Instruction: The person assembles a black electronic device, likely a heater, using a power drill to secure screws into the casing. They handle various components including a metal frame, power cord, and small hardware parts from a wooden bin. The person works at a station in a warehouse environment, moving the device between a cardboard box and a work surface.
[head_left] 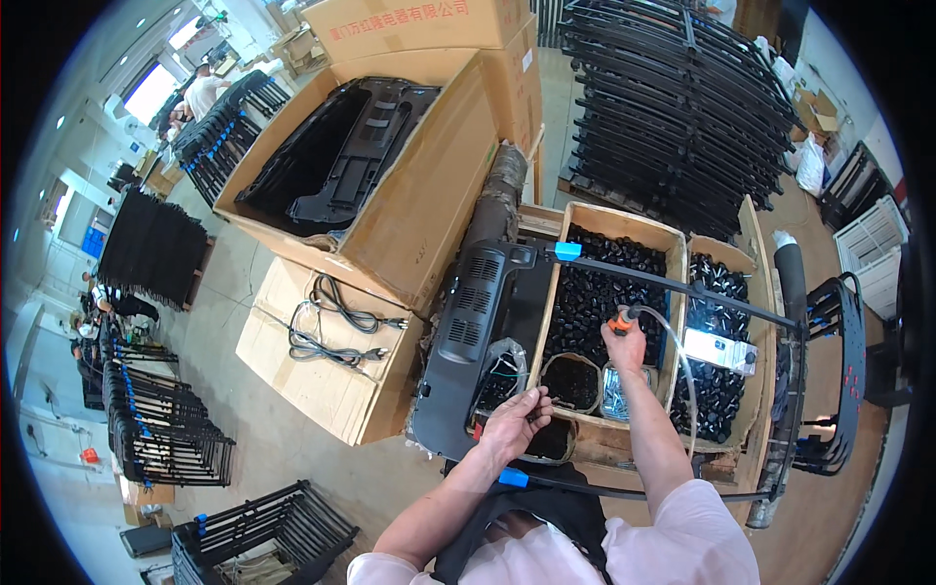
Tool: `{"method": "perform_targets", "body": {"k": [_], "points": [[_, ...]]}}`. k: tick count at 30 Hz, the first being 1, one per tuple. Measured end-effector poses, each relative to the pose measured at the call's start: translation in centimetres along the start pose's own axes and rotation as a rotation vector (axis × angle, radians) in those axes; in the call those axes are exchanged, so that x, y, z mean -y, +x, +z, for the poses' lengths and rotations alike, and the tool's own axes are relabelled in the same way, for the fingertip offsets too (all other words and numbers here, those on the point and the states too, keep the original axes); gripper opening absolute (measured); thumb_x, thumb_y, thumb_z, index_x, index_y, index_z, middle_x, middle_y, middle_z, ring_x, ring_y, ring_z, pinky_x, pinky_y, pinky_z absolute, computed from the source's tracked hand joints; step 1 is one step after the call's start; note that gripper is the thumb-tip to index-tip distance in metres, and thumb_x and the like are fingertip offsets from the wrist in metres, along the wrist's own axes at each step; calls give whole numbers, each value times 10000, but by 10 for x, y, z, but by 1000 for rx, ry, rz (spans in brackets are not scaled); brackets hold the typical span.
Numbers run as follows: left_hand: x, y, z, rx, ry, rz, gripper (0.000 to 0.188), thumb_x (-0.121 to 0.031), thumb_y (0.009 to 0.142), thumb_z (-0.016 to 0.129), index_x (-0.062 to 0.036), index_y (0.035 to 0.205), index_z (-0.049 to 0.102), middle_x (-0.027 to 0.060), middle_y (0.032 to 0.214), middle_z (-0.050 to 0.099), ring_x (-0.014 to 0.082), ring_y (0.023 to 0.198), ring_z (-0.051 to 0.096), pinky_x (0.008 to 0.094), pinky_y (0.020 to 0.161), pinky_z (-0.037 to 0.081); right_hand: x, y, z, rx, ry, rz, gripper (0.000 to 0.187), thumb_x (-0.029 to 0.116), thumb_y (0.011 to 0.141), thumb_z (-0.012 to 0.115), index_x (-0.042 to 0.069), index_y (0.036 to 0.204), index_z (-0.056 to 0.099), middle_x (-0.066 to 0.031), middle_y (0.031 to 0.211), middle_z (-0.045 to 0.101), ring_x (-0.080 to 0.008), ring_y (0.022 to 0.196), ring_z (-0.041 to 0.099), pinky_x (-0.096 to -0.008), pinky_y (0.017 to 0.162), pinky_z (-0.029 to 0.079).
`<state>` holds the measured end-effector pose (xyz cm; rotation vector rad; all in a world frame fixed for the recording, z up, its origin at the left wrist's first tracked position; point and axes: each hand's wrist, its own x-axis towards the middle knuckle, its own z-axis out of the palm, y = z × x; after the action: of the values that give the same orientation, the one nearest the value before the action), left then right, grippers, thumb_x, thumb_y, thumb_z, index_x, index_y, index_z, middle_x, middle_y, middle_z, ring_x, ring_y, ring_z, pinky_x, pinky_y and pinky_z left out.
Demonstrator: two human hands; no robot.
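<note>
My right hand (627,349) is wrapped round an orange and dark air screwdriver (620,322), with a clear hose (682,356) curving down from its top. It is above an open wooden bin (675,239) of small black plastic parts. My left hand (515,425) has thumb and fingers pinched together at the bin's near left edge; whatever they hold is too small to make out. Left of the bin lies a black plastic panel (458,366) with vents. A black tubular frame (702,291) with blue corner pieces (566,252) spans the bins.
Round tubs of small dark screws (571,382) and a container of silver screws (614,395) stand near my hands. A pale boxed device (720,351) rests over the right bin. Leftward, black cables (341,322) lie on a carton below a large carton (429,224) of black panels. Frames (682,107) are stacked behind.
</note>
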<state>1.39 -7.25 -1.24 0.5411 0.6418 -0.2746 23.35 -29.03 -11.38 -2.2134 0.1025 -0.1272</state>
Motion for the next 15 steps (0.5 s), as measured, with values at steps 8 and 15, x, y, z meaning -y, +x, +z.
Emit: {"method": "perform_targets", "body": {"k": [8,15], "points": [[-39,21,-7,-44,-235,41,291,-370,1107,634,-85,1156,676,6,953,656,163,864,657,303,792,593,157,-53,-97,228,587,-125,535,146,891,831,-11,1357,619,-182,1224,762,-212,1100,725,-370,1010,579],[-78,34,7,-27,-396,68,229,-276,1100,653,-69,1193,688,47,1082,723,182,931,698,328,889,642,246,-105,-82,398,719,-166,578,104,895,825,-35,1393,565,-237,1282,731,-260,1202,705,-415,1082,561]]}}
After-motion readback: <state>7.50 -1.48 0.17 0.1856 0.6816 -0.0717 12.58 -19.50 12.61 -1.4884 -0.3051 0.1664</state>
